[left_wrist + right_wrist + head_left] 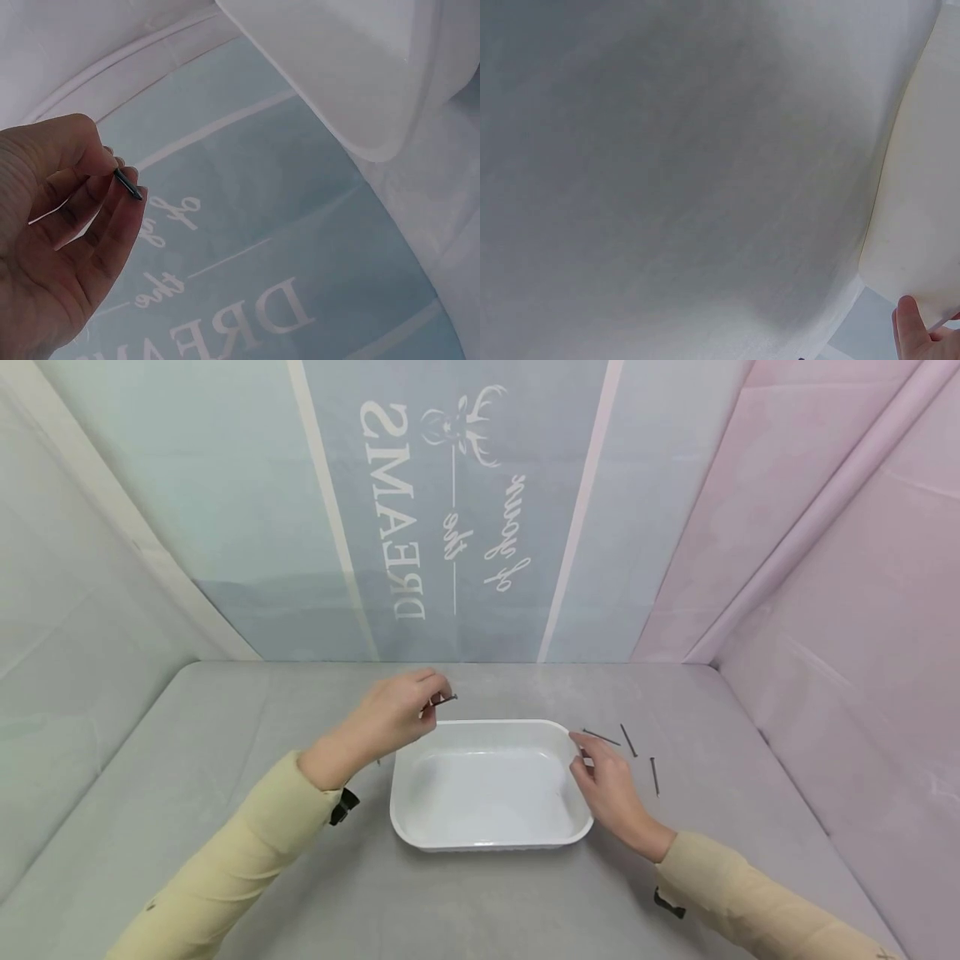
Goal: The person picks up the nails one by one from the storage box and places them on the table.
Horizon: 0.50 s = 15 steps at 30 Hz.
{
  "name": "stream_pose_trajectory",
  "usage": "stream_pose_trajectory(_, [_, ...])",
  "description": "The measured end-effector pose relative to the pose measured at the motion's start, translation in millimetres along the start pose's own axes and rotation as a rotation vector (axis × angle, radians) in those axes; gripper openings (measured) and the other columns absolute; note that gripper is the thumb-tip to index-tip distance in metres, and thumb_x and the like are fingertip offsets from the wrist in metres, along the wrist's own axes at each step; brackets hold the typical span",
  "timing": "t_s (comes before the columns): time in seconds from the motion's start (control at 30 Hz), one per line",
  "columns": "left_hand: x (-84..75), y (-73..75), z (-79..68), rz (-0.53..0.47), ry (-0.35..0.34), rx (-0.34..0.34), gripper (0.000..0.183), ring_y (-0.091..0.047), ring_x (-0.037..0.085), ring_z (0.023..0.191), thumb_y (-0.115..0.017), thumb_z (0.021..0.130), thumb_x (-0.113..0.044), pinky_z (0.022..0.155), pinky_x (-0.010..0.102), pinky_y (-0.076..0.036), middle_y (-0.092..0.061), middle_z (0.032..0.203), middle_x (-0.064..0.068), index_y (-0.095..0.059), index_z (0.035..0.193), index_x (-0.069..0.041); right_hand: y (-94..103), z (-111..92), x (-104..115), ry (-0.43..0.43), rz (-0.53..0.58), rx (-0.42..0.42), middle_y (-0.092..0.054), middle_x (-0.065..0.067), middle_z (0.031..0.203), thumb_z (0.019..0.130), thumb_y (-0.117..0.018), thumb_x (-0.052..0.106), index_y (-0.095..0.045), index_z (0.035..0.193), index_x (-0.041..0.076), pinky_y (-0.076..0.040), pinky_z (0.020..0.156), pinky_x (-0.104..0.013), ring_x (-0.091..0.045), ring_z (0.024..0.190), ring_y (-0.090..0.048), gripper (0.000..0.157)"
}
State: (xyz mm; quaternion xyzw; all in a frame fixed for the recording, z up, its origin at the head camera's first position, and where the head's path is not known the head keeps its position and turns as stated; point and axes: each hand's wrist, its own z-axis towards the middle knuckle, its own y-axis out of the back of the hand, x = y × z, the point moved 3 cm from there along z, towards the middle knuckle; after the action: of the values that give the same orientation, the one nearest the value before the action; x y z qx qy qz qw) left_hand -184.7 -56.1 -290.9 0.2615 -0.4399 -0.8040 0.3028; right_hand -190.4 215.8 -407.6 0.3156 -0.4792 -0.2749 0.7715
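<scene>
My left hand (401, 710) is raised above the back left corner of a white rectangular dish (491, 846). Between its thumb and fingertips it pinches a dark nail (444, 701), whose head points right. The left wrist view shows the nail (128, 184) partly covered by the thumb, with the other fingers curved behind it. At the dish's right end, my right hand (611, 785) grips the rim near the back corner. In the right wrist view, the right thumb lies against the dish wall (919, 187), and the fingers are mostly out of frame.
Right of the dish, three loose nails lie on the grey table: one nail (602, 737) close to the right fingertips, another nail (628, 740) beside it, and a third nail (655, 776) nearer. A tiny dark tip (378, 762) shows by the left wrist. Fabric walls enclose the table.
</scene>
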Motion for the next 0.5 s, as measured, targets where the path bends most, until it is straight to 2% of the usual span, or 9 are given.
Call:
stream_pose_trajectory(0.2, [5.6, 2.1, -7.1, -0.013, 0.067, -0.027, 0.025, -0.056, 0.012, 0.065, -0.057, 0.068, 0.010, 0.055, 0.024, -0.044, -0.063, 0.081, 0.003, -0.062, 0.086, -0.006, -1.6, -2, -1, 0.002, 0.005, -0.007, -0.055, -0.019, 0.117, 0.087, -0.046, 0.003, -0.050, 0.124, -0.002, -0.053, 0.072, -0.032, -0.030, 0.098, -0.060, 0.038])
stream_pose_trajectory(0.5, [16.3, 4.4, -18.9, -0.013, 0.217, -0.030, 0.024, -0.058, 0.014, 0.068, -0.058, 0.069, 0.008, 0.057, 0.028, -0.045, -0.062, 0.081, 0.003, -0.062, 0.089, -0.005, -2.6, -3, -2, 0.012, 0.013, -0.019, -0.055, -0.020, 0.117, 0.086, -0.047, 0.001, -0.052, 0.123, -0.002, -0.053, 0.072, -0.032, -0.031, 0.097, -0.060, 0.037])
